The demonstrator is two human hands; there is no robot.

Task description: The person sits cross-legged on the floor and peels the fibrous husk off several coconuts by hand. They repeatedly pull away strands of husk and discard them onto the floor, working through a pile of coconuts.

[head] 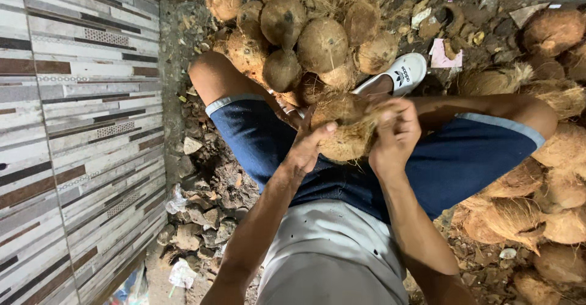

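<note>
Two hands grip one brown fibrous husked coconut (345,131) above the seated person's lap: left hand (308,146) cupped against its side, right hand (395,135) closed on its husk fibres. Heaped brown coconuts (305,33) lie just beyond the knees.

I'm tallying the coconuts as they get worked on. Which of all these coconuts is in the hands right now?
The coconut over the lap, gripped between the left hand and right hand. The others lie untouched in piles on the ground.

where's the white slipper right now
In the head view the white slipper sits upper centre-right, on the person's foot, just beyond the coconut held in both hands and beside the coconut pile.
</note>
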